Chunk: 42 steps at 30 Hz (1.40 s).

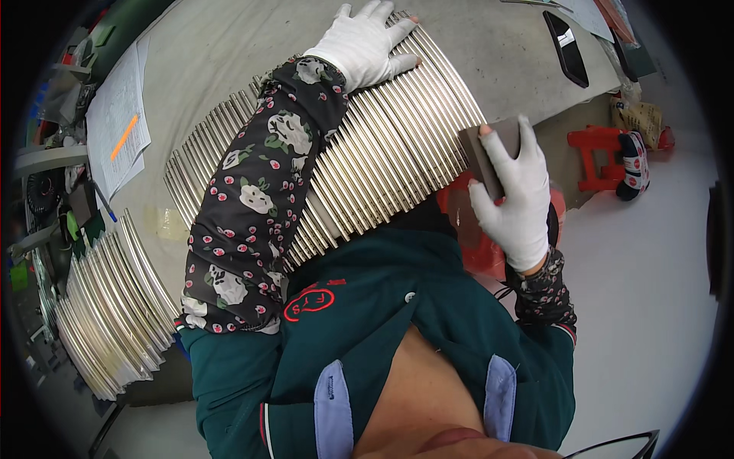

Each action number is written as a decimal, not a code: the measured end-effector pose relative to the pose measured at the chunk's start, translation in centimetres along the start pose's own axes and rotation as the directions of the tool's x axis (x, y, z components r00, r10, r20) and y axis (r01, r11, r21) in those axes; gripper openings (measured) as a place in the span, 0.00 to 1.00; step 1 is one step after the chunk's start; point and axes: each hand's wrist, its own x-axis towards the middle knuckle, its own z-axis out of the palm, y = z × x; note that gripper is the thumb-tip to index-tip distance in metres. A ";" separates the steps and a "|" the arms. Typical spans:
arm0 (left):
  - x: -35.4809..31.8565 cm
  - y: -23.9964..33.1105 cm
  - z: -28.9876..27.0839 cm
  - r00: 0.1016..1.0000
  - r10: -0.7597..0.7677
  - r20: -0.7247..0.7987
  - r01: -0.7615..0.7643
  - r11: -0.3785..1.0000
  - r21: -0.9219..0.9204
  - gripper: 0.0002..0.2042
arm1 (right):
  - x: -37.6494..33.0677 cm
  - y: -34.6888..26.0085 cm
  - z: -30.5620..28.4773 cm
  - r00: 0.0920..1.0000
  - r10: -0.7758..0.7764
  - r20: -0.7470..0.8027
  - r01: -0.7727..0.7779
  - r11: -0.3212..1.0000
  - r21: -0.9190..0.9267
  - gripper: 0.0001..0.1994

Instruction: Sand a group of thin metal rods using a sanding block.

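A wide row of shiny metal rods (397,141) lies side by side on the grey table (206,73), their near ends close to my body. My left hand (359,46), in a white glove with bare fingertips, rests on the far part of the row with its fingers spread. The left forearm, in a flowered sleeve, crosses over the rods and hides some of them. By the right side of the row, my right hand (521,206), gloved the same way, grips a flat grey-brown block (479,157). The block's edge is close to the outermost rod; whether they touch I cannot tell.
At the left edge lies another bundle of metal rods (115,306), partly in clear plastic. Printed sheets (126,115) with an orange strip (124,138) lie beyond it, near a blue pen (103,200). A black phone (566,50) is at the far right. A red stool (596,157) stands beyond the table.
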 end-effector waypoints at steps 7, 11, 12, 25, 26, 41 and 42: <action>0.0 0.2 -0.4 1.000 0.006 0.016 -0.007 1.000 0.007 0.33 | -0.7 -2.3 0.0 0.999 -0.032 0.043 0.033 0.999 -0.033 0.35; 0.1 0.2 -0.6 0.999 0.011 0.037 -0.012 0.999 0.038 0.34 | 3.3 -3.5 0.5 0.997 -0.043 0.071 0.048 0.996 -0.071 0.34; 0.1 0.2 -0.4 0.999 0.013 0.046 -0.015 0.999 0.034 0.34 | 3.7 -3.6 0.4 0.990 -0.022 0.138 0.033 0.996 -0.077 0.34; 0.3 -0.6 0.7 0.999 0.028 0.016 -0.028 0.999 0.014 0.36 | 1.7 -2.6 -0.3 0.990 -0.083 0.111 0.092 0.993 -0.076 0.31; 0.3 -0.5 0.6 1.000 0.026 0.015 -0.026 0.999 0.022 0.36 | 0.7 -2.5 -1.2 0.991 -0.101 0.085 0.107 0.992 -0.073 0.31; 2.3 -0.4 2.4 0.997 0.019 -0.075 -0.006 0.986 0.169 0.34 | -3.6 0.4 -1.9 0.990 0.067 0.128 -0.065 0.998 -0.017 0.32; 2.5 -0.3 2.4 0.997 0.025 -0.071 -0.012 0.984 0.179 0.34 | -3.6 0.6 -1.8 0.991 0.067 0.114 -0.066 0.998 -0.016 0.32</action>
